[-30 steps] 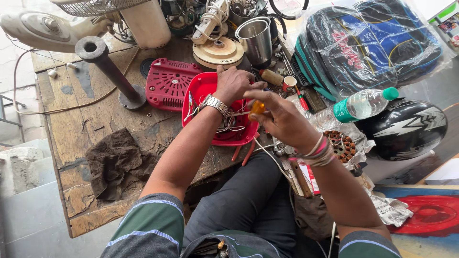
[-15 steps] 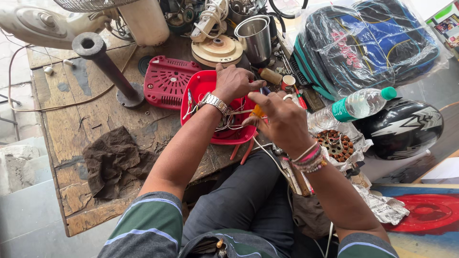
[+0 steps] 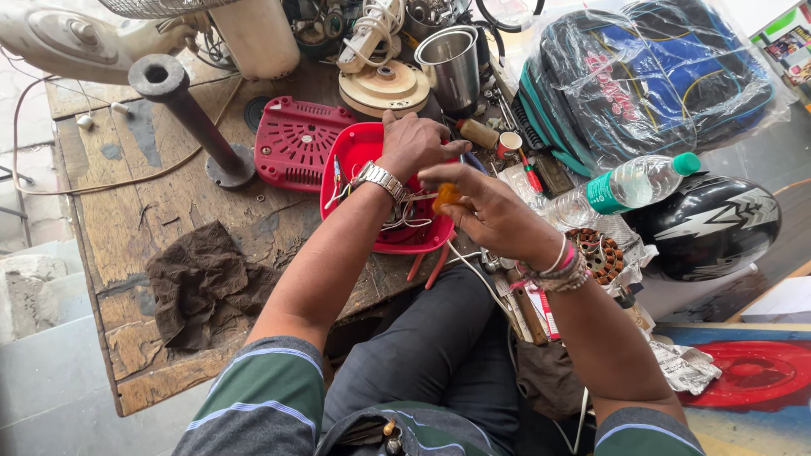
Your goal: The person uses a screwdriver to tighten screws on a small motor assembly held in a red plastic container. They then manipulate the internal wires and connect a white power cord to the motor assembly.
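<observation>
Left hand [image 3: 416, 143] rests palm-down on the far rim of the red housing [image 3: 359, 156], fingers spread and pressing rather than closed round it; a metal watch [image 3: 380, 179] sits at the wrist. Right hand [image 3: 490, 211] has its grip closed round an orange-handled tool [image 3: 445, 196] (tip hidden among the wires), held just over the housing's near side. The housing lies at the near right edge of the worktop [image 3: 118, 219], touching a red vented cover [image 3: 296, 139] on its left.

Against half a second ago: left hand has slid a little farther over the housing's back edge; right hand sits lower and nearer the body, the orange handle more exposed. Housing, cover, brown rag [image 3: 203, 283] and steel cup [image 3: 452, 63] unchanged in position.
</observation>
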